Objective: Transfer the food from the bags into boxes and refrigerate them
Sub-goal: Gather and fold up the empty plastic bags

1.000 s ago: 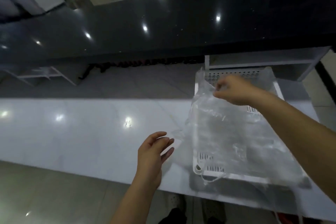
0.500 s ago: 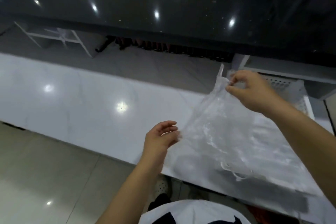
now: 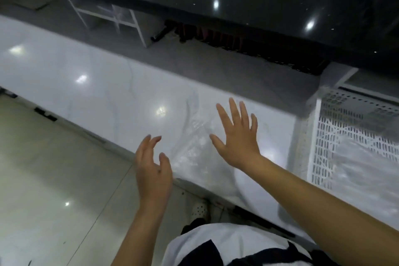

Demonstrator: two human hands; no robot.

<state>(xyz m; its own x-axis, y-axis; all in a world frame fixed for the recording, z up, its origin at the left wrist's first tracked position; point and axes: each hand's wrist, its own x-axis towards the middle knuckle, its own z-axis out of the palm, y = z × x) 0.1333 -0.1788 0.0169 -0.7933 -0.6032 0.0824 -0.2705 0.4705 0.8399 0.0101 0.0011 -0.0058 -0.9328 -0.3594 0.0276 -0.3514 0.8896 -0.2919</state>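
While the right hand (image 3: 238, 136) lies spread flat on the bag (image 3: 194, 142) left of the basket (image 3: 354, 136), and the left hand (image 3: 152, 166) hangs loose nearby holding nothing, the thin bag could slip off the counter (image 3: 97, 93).

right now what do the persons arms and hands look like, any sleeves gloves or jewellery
Both forearms are bare up to the frame's lower edge, with no sleeve cuff in view. The left hand and the right hand wear no gloves, and no rings, watch or bracelet show on the fingers or wrists. Below them, the person's white top with dark panels is visible.
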